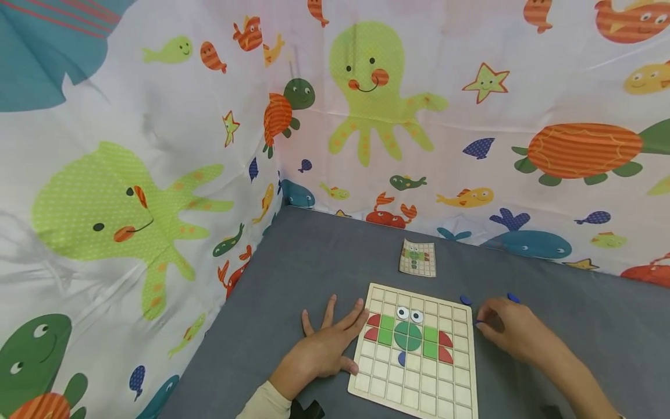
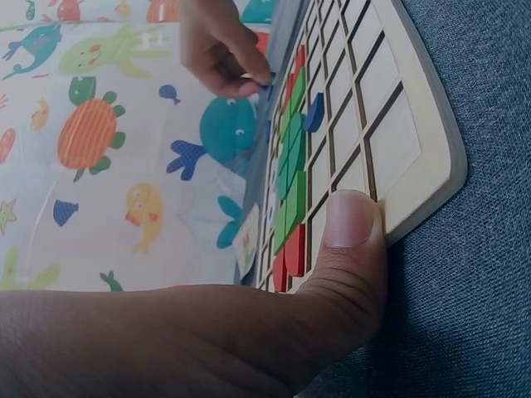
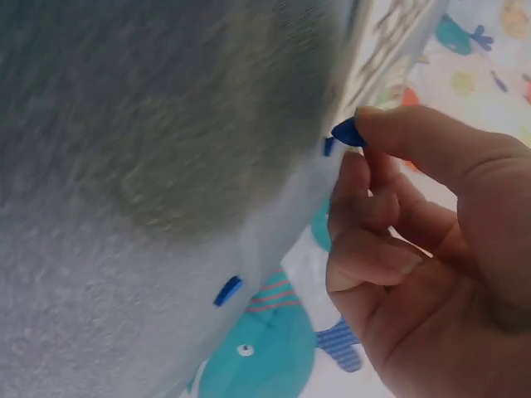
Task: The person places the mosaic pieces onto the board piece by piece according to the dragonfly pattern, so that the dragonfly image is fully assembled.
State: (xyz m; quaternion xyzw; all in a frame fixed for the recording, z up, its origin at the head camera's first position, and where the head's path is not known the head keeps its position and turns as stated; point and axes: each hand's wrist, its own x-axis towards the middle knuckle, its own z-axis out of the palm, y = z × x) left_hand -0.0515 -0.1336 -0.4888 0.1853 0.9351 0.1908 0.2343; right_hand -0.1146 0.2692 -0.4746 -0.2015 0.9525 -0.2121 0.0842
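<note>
A wooden grid board lies on the grey cloth, bearing red, green and teal pieces, two eye pieces and one blue piece below the teal circle. My left hand rests at the board's left edge with fingers spread; its thumb lies on the rim in the left wrist view. Just off the right edge, my right hand pinches a small blue piece between thumb and fingertips. Two more blue pieces lie near it on the cloth, one by the board's corner, another beyond the hand.
Behind the board lies a small picture card showing a similar coloured pattern on a grid. A curtain printed with sea animals hangs along the back and left of the grey surface.
</note>
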